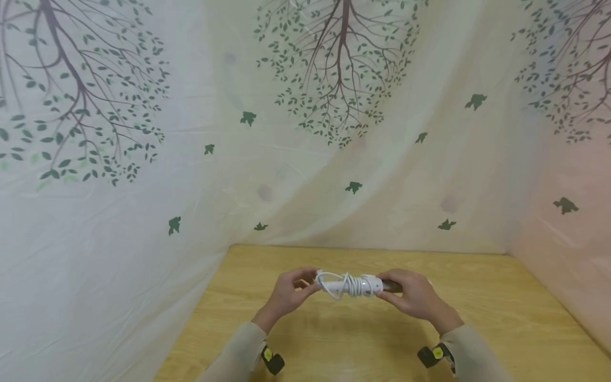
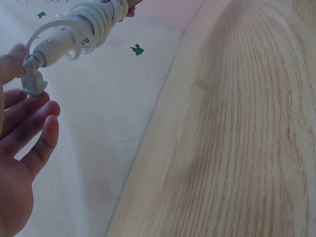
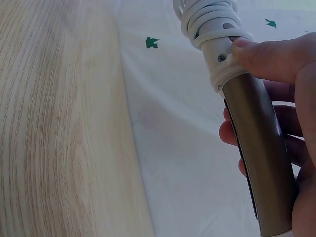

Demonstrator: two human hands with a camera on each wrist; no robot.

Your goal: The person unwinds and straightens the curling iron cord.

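I hold a hair tool level in the air above the wooden surface, near its far edge, between my two hands. My right hand has its grip clamped round the dark brown barrel end: in the right wrist view my fingers curl under it and my thumb presses on the white handle just where it meets the barrel. The white cord is wound in several turns round the white handle, with one loose loop standing off on the left side. My left hand is at the left end of the tool; in the left wrist view its fingers lie straight and relaxed, the grip apart, and the white plug at the cord's end hangs just beside my fingertips, touching or nearly touching them, I cannot tell which. A pale curtain printed with brown trees and green leaves hangs behind the surface and along both its left and right sides
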